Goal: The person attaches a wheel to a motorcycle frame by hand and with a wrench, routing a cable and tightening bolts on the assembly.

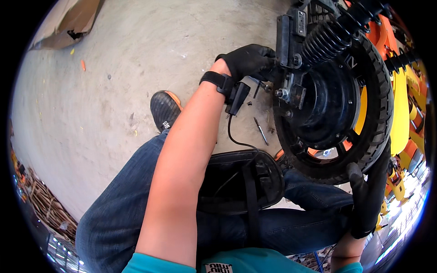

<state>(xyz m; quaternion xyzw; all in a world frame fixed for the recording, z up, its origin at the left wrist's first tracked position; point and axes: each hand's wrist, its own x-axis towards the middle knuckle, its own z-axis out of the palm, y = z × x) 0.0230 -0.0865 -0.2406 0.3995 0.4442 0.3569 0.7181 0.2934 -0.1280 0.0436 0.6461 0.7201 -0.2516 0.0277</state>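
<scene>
Your left hand [248,61], black glove, is curled shut against the hub area of the wheel [337,104], fingers pressed in by the bracket [291,38] and the bolt [280,93] at the wheel's left side. Can't tell if it pinches anything, the fingertips are hidden behind the metal. A black strap w/ a small device [234,93] sits on that wrist, and a cable runs down from it toward your lap.

Your right hand [368,191], also gloved, is wrapped around the tyre [380,91] at its lower right edge, fingers closed over the tread, holding it.

The wheel stands upright on the floor [114,68] just in front of your knees, black hub facing you, a coil spring [325,38] above it. Yellow and orange frame parts [400,109] sit behind, to the right.

On the floor near the wheel's left edge lies a thin tool [261,131], w/ small dark bits beside it. Your shoe [165,108] is left of that. A black pouch [241,182] rests on your lap. Cardboard [63,22] lies at the floor's far left corner.
</scene>
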